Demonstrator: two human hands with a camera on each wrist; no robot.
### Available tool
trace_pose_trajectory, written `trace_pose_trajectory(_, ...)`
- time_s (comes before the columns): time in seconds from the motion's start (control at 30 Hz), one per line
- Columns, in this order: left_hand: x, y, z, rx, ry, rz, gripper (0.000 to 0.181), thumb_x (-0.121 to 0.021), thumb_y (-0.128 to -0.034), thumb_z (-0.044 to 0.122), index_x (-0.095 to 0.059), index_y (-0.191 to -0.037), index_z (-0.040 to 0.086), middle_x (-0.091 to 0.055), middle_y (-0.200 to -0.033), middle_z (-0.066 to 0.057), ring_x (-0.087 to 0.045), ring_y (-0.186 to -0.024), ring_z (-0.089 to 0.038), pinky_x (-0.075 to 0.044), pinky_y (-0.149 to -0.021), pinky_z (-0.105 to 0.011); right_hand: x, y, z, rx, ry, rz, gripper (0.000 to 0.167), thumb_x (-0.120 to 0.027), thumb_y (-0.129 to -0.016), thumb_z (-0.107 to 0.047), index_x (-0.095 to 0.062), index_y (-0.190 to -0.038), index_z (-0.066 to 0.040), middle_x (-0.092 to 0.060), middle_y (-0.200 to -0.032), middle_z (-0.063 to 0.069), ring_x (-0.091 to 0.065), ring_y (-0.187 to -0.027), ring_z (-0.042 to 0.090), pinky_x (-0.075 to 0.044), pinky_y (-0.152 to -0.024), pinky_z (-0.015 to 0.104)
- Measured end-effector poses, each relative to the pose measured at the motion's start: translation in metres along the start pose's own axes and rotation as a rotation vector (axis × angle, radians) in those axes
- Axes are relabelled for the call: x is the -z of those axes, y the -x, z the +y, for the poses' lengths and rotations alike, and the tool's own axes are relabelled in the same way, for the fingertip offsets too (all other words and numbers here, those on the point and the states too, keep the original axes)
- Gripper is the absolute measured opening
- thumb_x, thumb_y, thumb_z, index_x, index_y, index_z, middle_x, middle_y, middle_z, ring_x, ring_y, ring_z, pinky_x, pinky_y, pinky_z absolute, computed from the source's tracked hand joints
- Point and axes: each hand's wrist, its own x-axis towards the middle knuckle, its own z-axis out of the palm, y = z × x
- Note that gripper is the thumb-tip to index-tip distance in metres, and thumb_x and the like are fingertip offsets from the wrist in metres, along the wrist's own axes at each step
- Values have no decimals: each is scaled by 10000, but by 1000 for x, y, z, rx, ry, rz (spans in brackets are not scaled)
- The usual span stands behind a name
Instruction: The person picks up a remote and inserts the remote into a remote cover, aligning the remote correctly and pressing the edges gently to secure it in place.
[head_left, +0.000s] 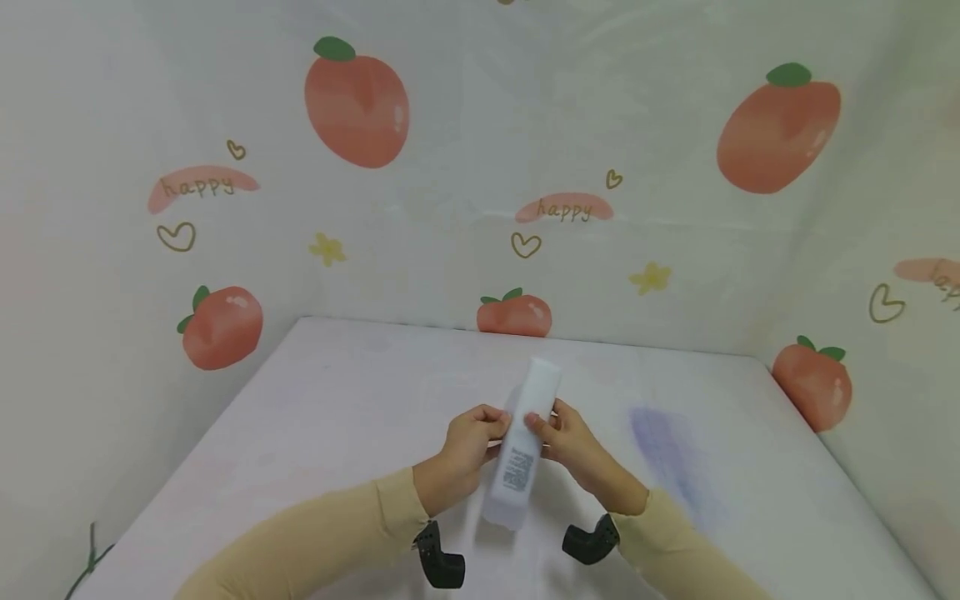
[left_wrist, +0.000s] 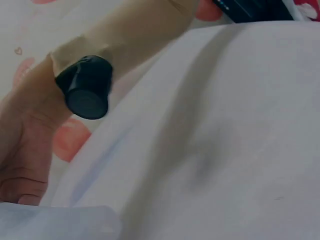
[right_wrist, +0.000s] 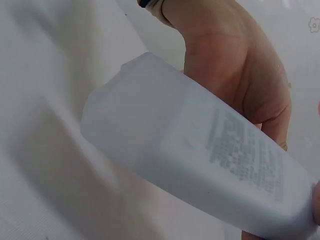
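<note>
A long white box-shaped pack (head_left: 534, 402) with a grey printed block is held between both hands, slanting with its far end leaning right. My left hand (head_left: 467, 454) pinches its left edge between thumb and fingers. From the right, my right hand (head_left: 579, 448) grips it, thumb on the upper face and other fingers partly hidden behind. In the right wrist view the pack (right_wrist: 200, 145) shows lines of grey print and a paler, translucent-looking end. Only one end of the pack (left_wrist: 55, 222) enters the left wrist view. Its shadow lies apart from it on the table.
A white-covered table (head_left: 360, 392) with a faint purple stain (head_left: 667, 450) spreads beneath the hands. Behind it hangs a white cloth (head_left: 450, 167) printed with red fruit. Black camera mounts (head_left: 442, 562) are on both wrists. Dark and red items (left_wrist: 260, 9) show at the left wrist view's top edge.
</note>
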Motion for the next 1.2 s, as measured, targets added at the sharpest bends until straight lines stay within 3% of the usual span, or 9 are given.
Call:
trace_pose_trajectory(0.17,0,-2,13,60,9,29,106,-632,-932,117,-622,-905,15,-628,-1002,-70,-595,-916,-192,-516,-867,-361,-3,-3,-4,15,42,-21,579,-540,-1001,-278,-311,-1365,110,-572,-1234,271,-627,-1023,171,-519,-931,480)
trace_pose_trajectory(0.37,2,-8,26,128,47,75,184,-602,-936,49,-616,-1089,-51,-624,-1073,-105,-581,-987,-217,-469,-980,-414,-9,-8,-7,7,46,-27,574,-549,-995,-288,-328,-1368,88,-586,-1206,251,-623,-1005,167,-518,-932,482)
trace_pose_trajectory(0.57,4,-16,29,144,96,49,196,-572,-956,57,-607,-1125,-38,-625,-1056,-92,-571,-984,-204,-454,-992,-396,-9,-13,-12,-11,55,18,542,-542,-1001,-244,-334,-1376,88,-594,-1200,252,-629,-1010,185,-512,-937,491)
trace_pose_trajectory(0.67,5,-20,28,107,49,-18,168,-600,-957,125,-623,-1067,0,-644,-1008,-64,-610,-938,-178,-491,-954,-383,-5,-13,-17,-17,22,64,523,-537,-1003,-216,-338,-1393,71,-597,-1208,248,-635,-1010,196,-498,-953,508)
trace_pose_trajectory(0.73,8,-22,28,44,-15,-69,164,-625,-946,147,-612,-1061,30,-656,-986,-58,-637,-891,-163,-523,-921,-380,-1,-12,-20,-24,3,94,523,-539,-1003,-205,-336,-1413,47,-598,-1217,235,-638,-1004,192,-491,-961,515)
trace_pose_trajectory(0.87,15,-24,29,-114,-150,-151,325,-678,-910,140,-553,-1206,91,-668,-1019,-114,-661,-816,-162,-561,-857,-387,3,-10,-22,-41,-4,99,589,-566,-989,-232,-306,-1452,21,-596,-1238,234,-648,-996,195,-501,-953,500)
trace_pose_trajectory(0.93,17,-23,31,-161,-204,-188,418,-700,-894,141,-520,-1271,125,-653,-1063,-140,-658,-837,-163,-566,-848,-384,3,-9,-22,-45,-8,100,600,-577,-983,-238,-306,-1462,2,-589,-1257,238,-650,-1004,205,-504,-952,493)
trace_pose_trajectory(1.03,18,-21,33,-170,-271,-229,476,-730,-871,154,-517,-1297,128,-621,-1085,-145,-652,-881,-168,-568,-848,-380,3,-10,-22,-49,-17,93,593,-573,-985,-232,-305,-1474,-31,-570,-1288,240,-643,-1018,205,-507,-952,476)
trace_pose_trajectory(1.2,18,-20,35,-161,-338,-237,482,-756,-841,139,-544,-1271,89,-604,-1018,-120,-630,-876,-181,-573,-830,-372,4,-10,-20,-54,-47,56,587,-569,-987,-235,-307,-1479,-49,-590,-1261,195,-640,-1001,177,-524,-929,417)
